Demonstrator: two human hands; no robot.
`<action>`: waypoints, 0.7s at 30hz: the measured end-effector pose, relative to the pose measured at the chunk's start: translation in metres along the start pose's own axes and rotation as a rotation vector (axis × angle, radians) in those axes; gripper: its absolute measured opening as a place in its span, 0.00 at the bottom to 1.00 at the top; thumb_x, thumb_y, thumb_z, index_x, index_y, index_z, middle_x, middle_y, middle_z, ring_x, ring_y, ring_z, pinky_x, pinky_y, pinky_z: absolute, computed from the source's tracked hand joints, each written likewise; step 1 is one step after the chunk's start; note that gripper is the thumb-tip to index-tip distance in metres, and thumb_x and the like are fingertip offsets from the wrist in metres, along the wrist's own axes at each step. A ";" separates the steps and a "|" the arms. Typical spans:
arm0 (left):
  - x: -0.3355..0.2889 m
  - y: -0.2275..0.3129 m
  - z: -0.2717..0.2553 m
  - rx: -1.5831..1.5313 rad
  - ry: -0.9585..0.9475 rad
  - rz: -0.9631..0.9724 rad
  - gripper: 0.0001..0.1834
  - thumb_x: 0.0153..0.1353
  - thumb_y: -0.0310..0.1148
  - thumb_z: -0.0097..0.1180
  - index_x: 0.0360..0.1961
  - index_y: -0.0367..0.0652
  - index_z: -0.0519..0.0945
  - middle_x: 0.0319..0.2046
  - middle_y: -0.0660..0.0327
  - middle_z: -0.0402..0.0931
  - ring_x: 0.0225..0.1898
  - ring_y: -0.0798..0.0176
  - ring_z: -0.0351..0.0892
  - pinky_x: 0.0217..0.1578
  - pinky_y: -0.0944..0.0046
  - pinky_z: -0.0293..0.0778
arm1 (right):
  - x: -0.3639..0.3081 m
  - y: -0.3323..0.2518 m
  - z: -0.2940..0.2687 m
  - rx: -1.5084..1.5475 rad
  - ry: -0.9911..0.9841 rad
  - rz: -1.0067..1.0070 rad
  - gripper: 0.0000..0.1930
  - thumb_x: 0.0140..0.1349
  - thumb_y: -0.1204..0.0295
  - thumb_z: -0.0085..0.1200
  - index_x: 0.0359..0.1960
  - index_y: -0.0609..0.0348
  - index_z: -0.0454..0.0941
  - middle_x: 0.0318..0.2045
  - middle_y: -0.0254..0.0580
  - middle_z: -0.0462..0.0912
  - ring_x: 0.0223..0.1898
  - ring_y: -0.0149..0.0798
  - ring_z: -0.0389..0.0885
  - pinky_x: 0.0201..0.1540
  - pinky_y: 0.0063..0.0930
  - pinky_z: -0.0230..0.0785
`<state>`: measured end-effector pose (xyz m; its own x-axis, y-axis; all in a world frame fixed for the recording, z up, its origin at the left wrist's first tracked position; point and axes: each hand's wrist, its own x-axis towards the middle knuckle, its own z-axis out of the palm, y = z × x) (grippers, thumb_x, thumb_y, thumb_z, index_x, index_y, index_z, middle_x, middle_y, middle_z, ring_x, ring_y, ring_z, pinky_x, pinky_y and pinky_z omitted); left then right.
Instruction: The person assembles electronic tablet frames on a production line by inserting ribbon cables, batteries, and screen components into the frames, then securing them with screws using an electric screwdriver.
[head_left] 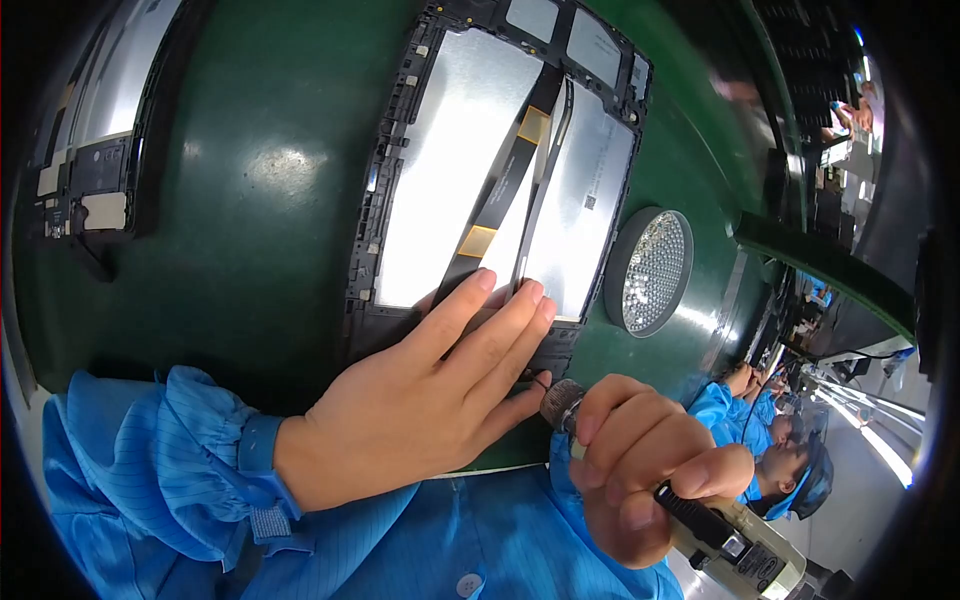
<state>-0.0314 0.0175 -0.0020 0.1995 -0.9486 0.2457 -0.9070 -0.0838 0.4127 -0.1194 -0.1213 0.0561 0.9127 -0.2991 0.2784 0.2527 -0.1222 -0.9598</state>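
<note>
Two hands in my feed from here, both bare, and two black-framed tablet-like devices on one green work surface [270, 230]. The first device [465, 160] lies face-on in the middle, innards showing; the second device [112, 110] sits well apart at far left, cut off by the rim of my view.

Left hand [415, 400]: laid across the lower end of the middle device, fingers stretched out, fingertips down on it, nothing clasped that I can see. Right hand [645, 470]: curled tight round one pale powered screwdriver [755, 555], a finger and thumb by its black lever. The driver's knurled nose points at the device's lower right corner, just beside the left thumb; whether the tip touches, I can't tell from here.

Counting inside that frame: two large silver panels [585, 190], one dark ribbon [503, 185] slanting over them, two amber patches [534, 125] on it, and one thin black cable [543, 168] alongside. One round grey-rimmed dish [617, 275] stands just right of the device, its glittering contents too fine to number.

Over on the right, one co-worker in a blue cap [815, 475] shows clearly; others beyond are too blurred to count.
</note>
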 end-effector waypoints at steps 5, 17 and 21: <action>-0.002 -0.001 0.000 0.000 -0.004 0.003 0.12 0.63 0.42 0.52 0.41 0.54 0.84 0.56 0.52 0.71 0.62 0.53 0.66 0.63 0.50 0.58 | 0.000 0.001 0.006 -0.032 0.028 -0.043 0.15 0.58 0.74 0.55 0.43 0.53 0.63 0.18 0.34 0.70 0.19 0.33 0.71 0.26 0.32 0.63; -0.007 -0.003 -0.005 0.009 -0.024 0.023 0.12 0.63 0.42 0.51 0.43 0.55 0.83 0.57 0.51 0.70 0.62 0.53 0.65 0.62 0.48 0.58 | -0.005 0.000 0.008 -0.054 0.013 -0.059 0.15 0.57 0.74 0.54 0.44 0.53 0.63 0.18 0.34 0.70 0.19 0.33 0.72 0.27 0.32 0.63; -0.006 -0.004 -0.006 0.015 -0.034 0.036 0.13 0.63 0.42 0.51 0.43 0.55 0.83 0.57 0.51 0.70 0.62 0.53 0.64 0.62 0.48 0.57 | -0.003 -0.001 0.008 -0.048 0.013 -0.054 0.15 0.57 0.74 0.54 0.44 0.53 0.63 0.19 0.34 0.70 0.20 0.33 0.72 0.27 0.32 0.63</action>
<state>-0.0266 0.0250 0.0004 0.1542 -0.9609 0.2300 -0.9187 -0.0538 0.3912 -0.1199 -0.1132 0.0556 0.8940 -0.3027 0.3303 0.2853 -0.1838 -0.9407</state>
